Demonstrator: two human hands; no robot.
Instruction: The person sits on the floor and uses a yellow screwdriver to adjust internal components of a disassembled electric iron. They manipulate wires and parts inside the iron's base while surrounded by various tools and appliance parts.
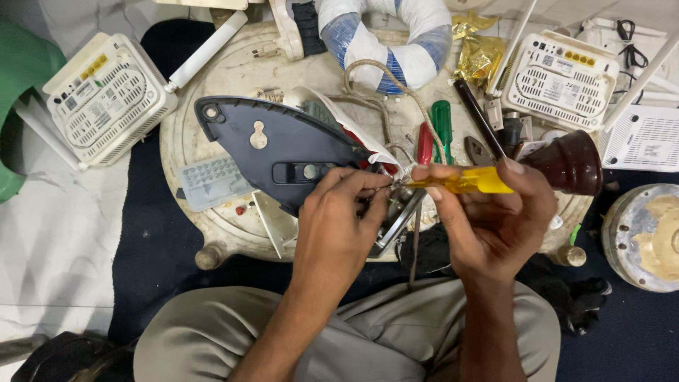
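Observation:
A clothes iron (279, 145) with a dark blue-grey plastic body lies on its side on a round, dirty white work board (212, 233). My left hand (339, 212) pinches the rear end of the iron, where the braided cord (375, 78) and wires come out. My right hand (488, 219) grips a screwdriver with a yellow see-through handle (467, 182), its tip pointing left into the same spot by my left fingers. The screwdriver's tip is hidden behind my fingers.
White routers sit at the left (106, 99) and upper right (559, 74). A red-handled (424, 145) and a green-handled screwdriver (443, 124), a dark brown plastic part (569, 163), a blue-and-white wrapped ring (385, 42) and gold foil (481, 53) lie on the board. A round metal part (647, 237) lies right.

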